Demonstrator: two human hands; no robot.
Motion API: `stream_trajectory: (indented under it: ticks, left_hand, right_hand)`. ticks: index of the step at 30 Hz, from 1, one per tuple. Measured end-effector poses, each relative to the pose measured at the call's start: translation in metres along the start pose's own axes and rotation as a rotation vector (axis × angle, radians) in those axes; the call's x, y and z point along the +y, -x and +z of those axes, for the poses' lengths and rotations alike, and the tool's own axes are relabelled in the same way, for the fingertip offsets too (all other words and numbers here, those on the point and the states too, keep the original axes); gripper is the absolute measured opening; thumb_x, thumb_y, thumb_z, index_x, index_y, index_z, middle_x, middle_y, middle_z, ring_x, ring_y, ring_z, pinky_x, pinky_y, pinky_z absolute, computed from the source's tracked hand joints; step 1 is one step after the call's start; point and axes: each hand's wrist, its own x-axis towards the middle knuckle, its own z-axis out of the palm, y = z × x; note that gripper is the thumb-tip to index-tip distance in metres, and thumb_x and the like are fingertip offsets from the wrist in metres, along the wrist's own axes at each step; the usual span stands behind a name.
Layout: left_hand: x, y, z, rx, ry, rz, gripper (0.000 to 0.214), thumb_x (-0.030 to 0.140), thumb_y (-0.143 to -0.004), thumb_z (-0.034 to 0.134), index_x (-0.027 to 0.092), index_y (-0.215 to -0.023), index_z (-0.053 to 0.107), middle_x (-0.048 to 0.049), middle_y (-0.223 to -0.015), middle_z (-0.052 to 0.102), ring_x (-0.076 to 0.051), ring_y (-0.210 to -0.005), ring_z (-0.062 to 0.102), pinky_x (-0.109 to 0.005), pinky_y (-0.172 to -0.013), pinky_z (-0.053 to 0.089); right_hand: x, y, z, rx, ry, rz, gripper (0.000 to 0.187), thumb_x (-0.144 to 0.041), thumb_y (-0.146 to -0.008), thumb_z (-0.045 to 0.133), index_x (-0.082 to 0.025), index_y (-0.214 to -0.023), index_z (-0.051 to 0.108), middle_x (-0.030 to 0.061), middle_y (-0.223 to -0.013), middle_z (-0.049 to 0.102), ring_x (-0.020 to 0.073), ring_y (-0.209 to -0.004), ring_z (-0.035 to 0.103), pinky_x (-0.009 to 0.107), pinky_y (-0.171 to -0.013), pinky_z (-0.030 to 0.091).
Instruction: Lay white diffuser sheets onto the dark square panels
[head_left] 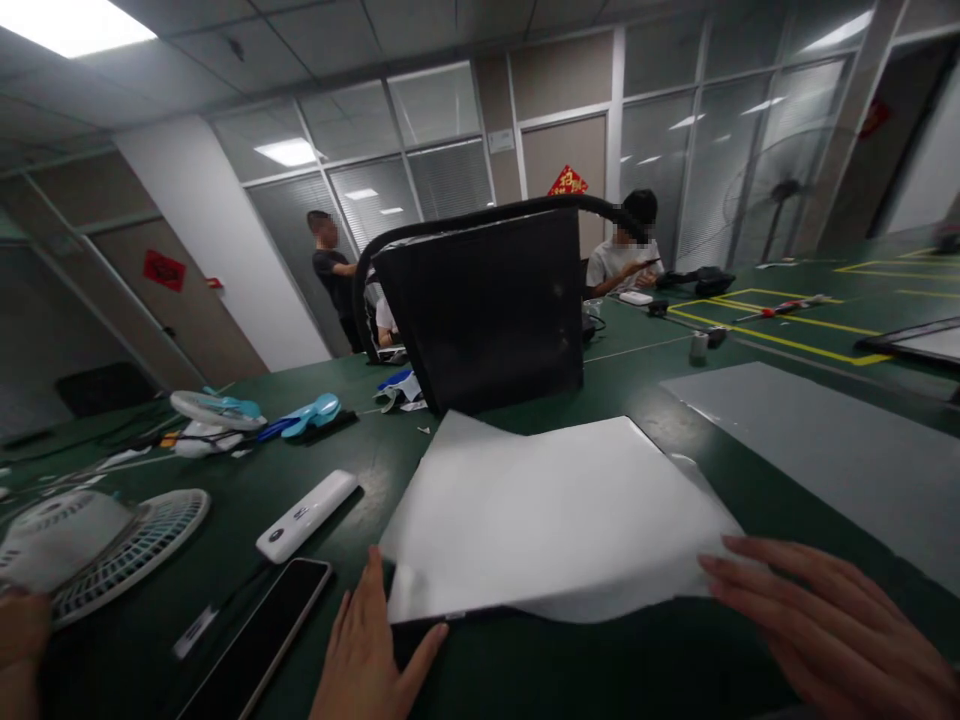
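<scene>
**Two bare hands flat on a white sheet at the near edge of a green table**

Widest of all is the long dark-green table (652, 400), marked with yellow tape lines on its far right. On it, right of centre, lies a large pale grey rectangular mat (825, 450). Behind the sheet stands a black box-shaped bag with a curved black handle (495, 310), upright and just beyond the sheet's far edge.

Next comes the thin white translucent sheet (555, 520) — it lies flat near the front edge of the table, its near edge slightly lifted over a dark flat thing that is mostly hidden. The person's right hand (832, 625) rests palm down with fingers spread on the sheet's right near corner, pressing rather than gripping. The left hand (367, 650) lies open too, thumb out towards the dark edge under the sheet, fingertips touching the sheet's left near corner; neither hand is closed around anything.

To the left sits a white round fan with a slotted grille (97, 550). Nearer the left hand lie a black smartphone with a dark screen (262, 640) and — just beyond it — a white oblong power bank (307, 515), both apart from the sheet.

Far back, two people are at the table's far end, one seated and one standing.
</scene>
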Motion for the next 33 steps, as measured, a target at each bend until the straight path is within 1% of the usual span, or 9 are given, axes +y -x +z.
stream_trajectory:
  ticks: [2,4,6,8,12,17,22,29,33]
  left_hand:
    - [0.002,0.002,-0.001,0.006,0.007,-0.007,0.114,0.071,-0.090,0.046,0.001,-0.171,0.007,-0.0264,-0.178,0.027,-0.042,-0.164,0.033,-0.062,-0.134,0.029]
    - [0.003,0.002,-0.002,0.002,0.006,-0.012,0.111,0.073,-0.091,0.046,0.004,-0.172,0.012,-0.0239,-0.179,0.029,-0.042,-0.164,0.033,-0.062,-0.133,0.030]
    - [0.003,0.002,-0.003,-0.011,-0.011,-0.010,0.102,0.073,-0.091,0.048,0.011,-0.170,0.030,-0.0199,-0.179,0.030,-0.042,-0.164,0.033,-0.064,-0.133,0.030]
    - [0.001,0.001,-0.003,-0.024,-0.033,0.018,0.089,0.070,-0.092,0.050,0.016,-0.163,0.047,-0.0169,-0.178,0.035,-0.042,-0.164,0.033,-0.065,-0.133,0.029]
    - [-0.003,-0.002,0.000,-0.015,-0.044,0.075,0.083,0.069,-0.093,0.053,0.015,-0.156,0.057,-0.0174,-0.172,0.047,-0.041,-0.163,0.035,-0.066,-0.133,0.028]
    - [-0.014,-0.005,0.004,0.014,-0.035,0.115,0.086,0.072,-0.094,0.049,0.016,-0.159,0.054,-0.0166,-0.174,0.043,-0.041,-0.161,0.038,-0.067,-0.132,0.031]
    - [-0.026,-0.011,0.009,-0.047,-0.069,0.172,0.086,0.074,-0.095,0.046,0.018,-0.160,0.054,-0.0140,-0.174,0.043,-0.039,-0.164,0.032,-0.065,-0.134,0.027]
    - [-0.024,-0.017,0.011,-0.044,-0.094,0.162,0.092,0.077,-0.091,0.048,0.014,-0.159,0.055,-0.0159,-0.170,0.049,-0.042,-0.163,0.035,-0.065,-0.133,0.029]
    - [-0.015,-0.015,0.006,-0.014,-0.099,0.149,0.089,0.075,-0.090,0.050,0.015,-0.155,0.060,-0.0161,-0.167,0.053,-0.042,-0.160,0.040,-0.066,-0.132,0.032]
  right_hand:
    - [0.028,-0.002,0.018,0.003,-0.005,0.149,0.027,-0.035,-0.101,0.059,-0.038,-0.124,0.074,-0.0045,-0.136,0.072,0.0258,-0.123,0.070,0.046,-0.104,0.059]
    - [0.052,0.003,0.035,-0.044,-0.033,0.324,0.027,-0.046,-0.103,0.055,-0.033,-0.113,0.077,-0.0013,-0.123,0.077,0.0259,-0.107,0.076,0.044,-0.090,0.065]
    - [0.065,0.008,0.047,-0.104,-0.053,0.440,0.032,-0.050,-0.103,0.053,-0.030,-0.109,0.078,0.0006,-0.112,0.079,0.0246,-0.089,0.078,0.039,-0.074,0.067]
    - [0.067,0.012,0.053,-0.143,-0.053,0.481,0.032,-0.049,-0.103,0.053,-0.029,-0.109,0.077,0.0014,-0.109,0.079,0.0245,-0.083,0.078,0.038,-0.070,0.066]
    - [0.055,0.010,0.052,-0.196,-0.076,0.503,0.033,-0.046,-0.100,0.048,-0.028,-0.108,0.075,0.0044,-0.122,0.076,0.0273,-0.100,0.076,0.044,-0.085,0.067]
    - [0.047,0.004,0.045,-0.259,-0.119,0.504,0.029,-0.035,-0.101,0.044,-0.028,-0.103,0.071,0.0038,-0.127,0.072,0.0246,-0.107,0.074,0.043,-0.092,0.065]
    - [0.042,-0.004,0.041,-0.279,-0.147,0.469,0.027,-0.027,-0.100,0.040,-0.028,-0.098,0.067,0.0025,-0.130,0.071,0.0222,-0.118,0.071,0.042,-0.099,0.065]
    - [0.034,-0.001,0.028,-0.163,-0.082,0.405,0.031,-0.029,-0.101,0.042,-0.029,-0.112,0.071,0.0037,-0.140,0.069,0.0267,-0.143,0.057,0.059,-0.128,0.042]
    - [0.058,0.038,0.001,-0.046,0.034,0.525,0.035,-0.043,-0.105,0.046,-0.027,-0.124,0.070,0.0136,-0.145,0.064,0.0357,-0.142,0.056,0.066,-0.118,0.049]
